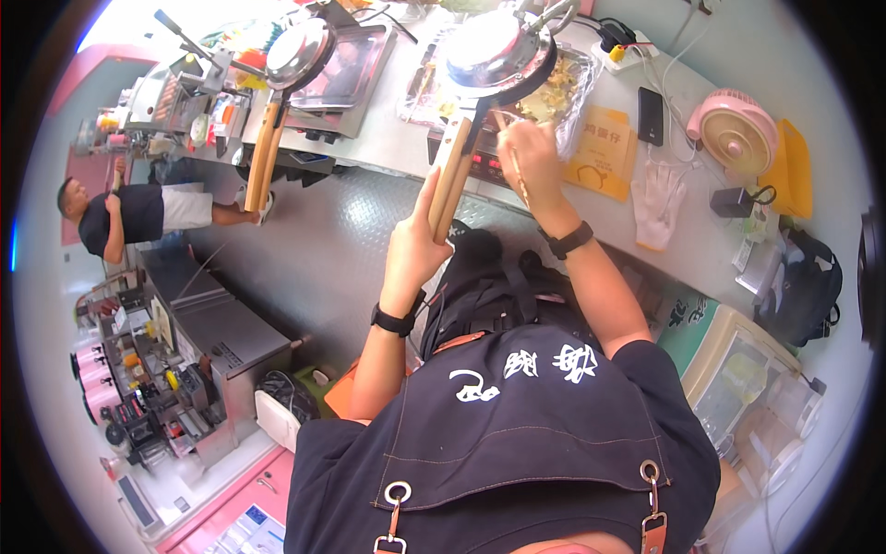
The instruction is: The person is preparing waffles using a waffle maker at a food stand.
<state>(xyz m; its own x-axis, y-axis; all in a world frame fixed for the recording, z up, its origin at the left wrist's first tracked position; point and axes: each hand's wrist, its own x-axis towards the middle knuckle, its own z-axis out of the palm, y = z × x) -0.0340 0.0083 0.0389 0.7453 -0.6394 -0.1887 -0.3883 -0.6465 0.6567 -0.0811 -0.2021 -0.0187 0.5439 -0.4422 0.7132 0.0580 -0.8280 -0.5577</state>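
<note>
My left hand [414, 253] grips the paired wooden handles [453, 173] of a round metal waffle pan [488, 59], its index finger stretched along them. The pan looks shut and sits tilted over a foil-lined tray [581, 104]. My right hand [531, 156] is closed around a thin wooden stick [518, 176], perhaps a chopstick; its upper end comes close to the pan's lower rim. Yellowish food scraps [550, 93] lie in the tray beside the pan. Under my right hand, a device with a lit red display [488, 163] shows partly.
A second round pan [301, 55] with wooden handles stands left on the counter. Rightward lie a paper bag [602, 152], phone [651, 116], white glove [657, 204] and pink fan [737, 131]; cables run to a power strip [626, 52]. Another person [131, 218] stands at far left.
</note>
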